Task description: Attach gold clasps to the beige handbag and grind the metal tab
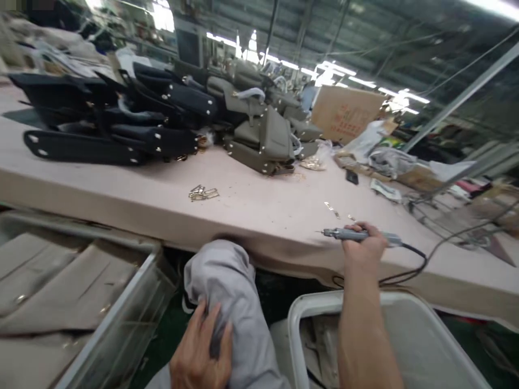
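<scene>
My right hand (365,240) is wrapped round a corded electric screwdriver (344,234) at the near edge of the table. Its thin bit points left, and a black cable (416,251) trails from its rear end. Just beyond the tool lie small metal pieces (332,209). My left hand (205,346) rests on my grey-trousered leg (231,292), fingers spread, with nothing in it. Further left on the table is a small heap of gold-coloured metal fittings (203,193).
Black bags (109,146) and olive-grey bags (263,135) crowd the table's (259,200) far side. A cardboard box (344,113) stands behind. Left below is a crate (138,275) of beige bag pieces; a white bin (298,324) sits under my right forearm.
</scene>
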Tool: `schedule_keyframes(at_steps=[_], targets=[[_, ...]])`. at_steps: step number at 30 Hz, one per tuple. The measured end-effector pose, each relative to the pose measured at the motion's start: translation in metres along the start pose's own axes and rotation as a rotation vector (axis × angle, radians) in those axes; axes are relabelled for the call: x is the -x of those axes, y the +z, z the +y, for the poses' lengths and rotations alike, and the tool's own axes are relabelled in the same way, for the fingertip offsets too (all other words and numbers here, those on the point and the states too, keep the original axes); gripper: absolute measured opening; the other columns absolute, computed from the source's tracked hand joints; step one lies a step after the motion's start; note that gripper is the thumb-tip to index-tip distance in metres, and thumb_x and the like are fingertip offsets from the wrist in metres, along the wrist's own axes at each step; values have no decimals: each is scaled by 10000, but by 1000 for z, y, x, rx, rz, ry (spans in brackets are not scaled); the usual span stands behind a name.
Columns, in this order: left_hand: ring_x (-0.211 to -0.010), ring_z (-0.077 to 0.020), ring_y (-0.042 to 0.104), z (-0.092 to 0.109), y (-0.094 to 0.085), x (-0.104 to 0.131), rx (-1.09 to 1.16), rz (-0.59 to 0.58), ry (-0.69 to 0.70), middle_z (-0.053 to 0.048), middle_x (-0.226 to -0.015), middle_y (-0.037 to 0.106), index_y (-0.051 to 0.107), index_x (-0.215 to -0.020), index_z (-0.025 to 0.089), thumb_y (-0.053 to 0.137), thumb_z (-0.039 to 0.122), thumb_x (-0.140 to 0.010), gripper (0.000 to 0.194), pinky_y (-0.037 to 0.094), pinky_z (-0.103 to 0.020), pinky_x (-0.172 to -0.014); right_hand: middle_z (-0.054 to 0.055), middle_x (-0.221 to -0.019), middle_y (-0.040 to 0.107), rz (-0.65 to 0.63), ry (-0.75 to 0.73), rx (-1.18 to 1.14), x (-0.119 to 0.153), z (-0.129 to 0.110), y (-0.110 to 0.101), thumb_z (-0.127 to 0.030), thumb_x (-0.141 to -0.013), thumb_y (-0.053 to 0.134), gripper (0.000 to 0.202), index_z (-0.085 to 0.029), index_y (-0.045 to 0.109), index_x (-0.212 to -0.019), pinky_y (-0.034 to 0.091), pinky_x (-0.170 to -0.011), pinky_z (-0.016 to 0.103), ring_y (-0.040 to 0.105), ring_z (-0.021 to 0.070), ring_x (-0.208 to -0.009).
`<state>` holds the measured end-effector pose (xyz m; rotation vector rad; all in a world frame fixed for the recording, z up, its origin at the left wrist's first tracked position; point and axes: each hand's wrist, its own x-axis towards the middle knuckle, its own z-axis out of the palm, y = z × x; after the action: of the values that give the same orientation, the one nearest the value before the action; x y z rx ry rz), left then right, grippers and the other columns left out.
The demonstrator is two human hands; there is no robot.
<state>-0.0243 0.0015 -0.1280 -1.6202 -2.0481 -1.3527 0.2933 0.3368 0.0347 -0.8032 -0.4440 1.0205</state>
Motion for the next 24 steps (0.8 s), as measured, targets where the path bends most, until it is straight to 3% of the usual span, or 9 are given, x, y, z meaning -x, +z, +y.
schedule_keyframes(at_steps=[3,6,9,12,15,18,24], targets=[[-1191,-361,687,12,10,-1,14,52,12,-202,-1393,637,614,-1355,169,661,284,-1026,352,590,-470,-963,-60,-753,486,132,-45,-47,-10,16,22,-48,-831,579,266,-206,366,-808,554,-575,202,519,87,-557],[-1113,-343,710,2,15,-1,55,90,-30,-190,-1292,676,619,-1315,150,689,335,-1012,362,595,-455,-934,-69,-767,533,172,-52,-3,-14,44,35,18,-771,594,311,-211,396,-846,629,-655,265,612,123,-635],[-1043,-326,729,-8,16,-3,77,116,-59,-178,-1246,701,628,-1302,153,732,355,-976,398,616,-415,-840,-33,-868,643,195,-29,81,-14,46,22,57,-764,667,349,-185,484,-938,684,-745,426,700,187,-738],[-1007,-330,734,-11,14,-6,99,125,-92,-183,-1202,715,648,-1253,150,734,363,-961,372,620,-405,-764,43,-950,710,179,33,254,-7,30,4,0,-831,753,320,-158,548,-1020,689,-733,515,749,262,-813],[-1009,-338,734,-10,13,-9,104,137,-104,-185,-1166,724,665,-1208,149,735,351,-956,331,614,-420,-779,147,-919,726,98,178,489,1,15,-5,-135,-964,730,166,-115,586,-1046,691,-632,424,764,309,-786],[-992,-343,732,-10,16,-11,111,130,-117,-189,-1157,729,682,-1194,144,754,354,-940,337,599,-436,-800,220,-869,715,73,300,623,4,7,-6,-180,-1038,642,118,-70,600,-1035,658,-531,322,754,292,-701],[-1019,-330,711,-7,23,-15,155,105,-124,-173,-1160,714,677,-1185,150,762,335,-928,328,583,-423,-836,187,-838,718,-23,311,638,15,0,-18,-161,-1014,632,120,-57,652,-959,596,-475,222,701,198,-588]])
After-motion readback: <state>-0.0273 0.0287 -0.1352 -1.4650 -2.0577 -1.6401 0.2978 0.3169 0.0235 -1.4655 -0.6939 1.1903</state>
